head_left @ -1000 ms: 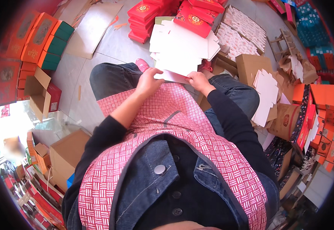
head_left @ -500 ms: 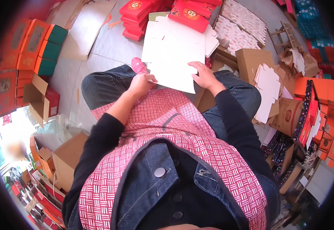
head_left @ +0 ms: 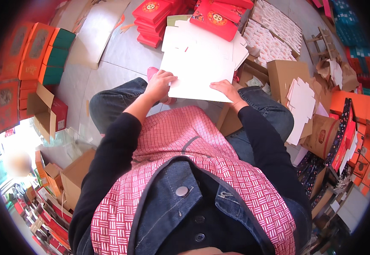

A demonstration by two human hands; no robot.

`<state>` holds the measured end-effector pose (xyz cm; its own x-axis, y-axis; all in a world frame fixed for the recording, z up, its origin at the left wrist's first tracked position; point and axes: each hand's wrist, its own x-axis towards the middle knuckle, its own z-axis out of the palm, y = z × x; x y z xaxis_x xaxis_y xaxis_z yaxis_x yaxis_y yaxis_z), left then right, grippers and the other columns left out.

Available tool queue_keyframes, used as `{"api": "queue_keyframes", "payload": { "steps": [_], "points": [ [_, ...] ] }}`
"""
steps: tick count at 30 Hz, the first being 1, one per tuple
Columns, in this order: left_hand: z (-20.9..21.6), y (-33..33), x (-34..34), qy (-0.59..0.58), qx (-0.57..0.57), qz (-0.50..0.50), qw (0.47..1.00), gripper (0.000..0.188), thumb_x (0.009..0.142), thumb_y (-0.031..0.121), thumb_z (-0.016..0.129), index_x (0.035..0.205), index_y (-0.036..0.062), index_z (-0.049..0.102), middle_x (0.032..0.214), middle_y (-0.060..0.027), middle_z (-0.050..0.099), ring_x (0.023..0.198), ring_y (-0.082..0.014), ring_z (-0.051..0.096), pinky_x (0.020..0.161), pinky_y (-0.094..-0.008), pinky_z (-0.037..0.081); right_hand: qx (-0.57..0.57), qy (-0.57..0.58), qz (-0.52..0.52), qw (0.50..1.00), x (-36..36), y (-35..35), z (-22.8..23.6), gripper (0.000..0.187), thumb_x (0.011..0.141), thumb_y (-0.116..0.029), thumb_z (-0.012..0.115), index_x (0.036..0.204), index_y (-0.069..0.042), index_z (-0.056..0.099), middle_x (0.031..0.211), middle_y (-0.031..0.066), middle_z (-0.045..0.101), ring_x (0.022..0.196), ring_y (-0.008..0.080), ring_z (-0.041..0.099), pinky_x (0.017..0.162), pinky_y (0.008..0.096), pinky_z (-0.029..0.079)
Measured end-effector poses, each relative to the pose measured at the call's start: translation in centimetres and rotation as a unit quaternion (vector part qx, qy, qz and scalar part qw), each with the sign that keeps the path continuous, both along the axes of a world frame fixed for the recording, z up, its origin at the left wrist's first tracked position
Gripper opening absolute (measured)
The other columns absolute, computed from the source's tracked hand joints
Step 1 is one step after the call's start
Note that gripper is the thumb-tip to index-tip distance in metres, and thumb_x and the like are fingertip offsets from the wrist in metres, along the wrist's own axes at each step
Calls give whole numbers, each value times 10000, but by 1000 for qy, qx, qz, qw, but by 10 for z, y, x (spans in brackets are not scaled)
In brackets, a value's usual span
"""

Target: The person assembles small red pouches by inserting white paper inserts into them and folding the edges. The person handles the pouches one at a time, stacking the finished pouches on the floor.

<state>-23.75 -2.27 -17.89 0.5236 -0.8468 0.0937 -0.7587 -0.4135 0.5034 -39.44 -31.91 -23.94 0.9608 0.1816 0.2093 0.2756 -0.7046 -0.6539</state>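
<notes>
A blank white die-cut cardboard sheet lies over my crossed legs, on top of more white cut sheets. My left hand is closed on its near left edge, fingers on the top face. At the near right edge, my right hand has its fingers together on the sheet; its thumb is hard to make out. A red printed box piece rests on the sheet's far end. Part of a pink shoe shows beside my left hand.
Red boxes are stacked ahead on the tiled floor. An open brown carton and white cut cards stand right of my knee. Trays of small white packets lie at far right. Orange and green boxes are piled left.
The white sheet has turned slightly and its near edge now lies flatter. My left hand has moved up and forward along its left edge; my right hand has come down, its fingers drawn together.
</notes>
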Motion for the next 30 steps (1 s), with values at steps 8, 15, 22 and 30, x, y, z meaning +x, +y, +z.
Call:
{"api": "queue_keyframes", "payload": {
  "steps": [8,15,22,30],
  "points": [
    [-53,-22,25,212,51,156,963,220,728,252,729,860,77,723,857,-105,649,896,-307,575,803,-401,471,135,169,-221,951,13,14,11,193,785,-122,739,955,-37,701,872,77,695,778,157,636,711,283,503],
    [-46,-43,27,175,172,233,941,169,778,201,719,880,66,721,806,-155,668,766,-304,633,752,-378,500,189,263,-268,907,29,9,18,285,764,-195,754,980,-17,699,811,112,704,730,174,660,688,297,508],
    [-53,-27,27,26,-66,304,950,411,741,67,664,1149,109,630,1190,-127,570,1050,-325,525,925,-389,429,-78,-35,-345,935,35,3,29,364,772,-88,652,1134,-89,620,1133,128,607,1042,361,545,968,419,392],
    [-87,-12,-33,409,22,454,791,482,930,341,434,1054,-91,608,955,-312,635,857,-384,657,741,-442,513,542,534,-400,511,-8,66,43,560,954,-417,477,1278,33,402,1189,241,526,970,418,594,778,514,547]
  ]
}}
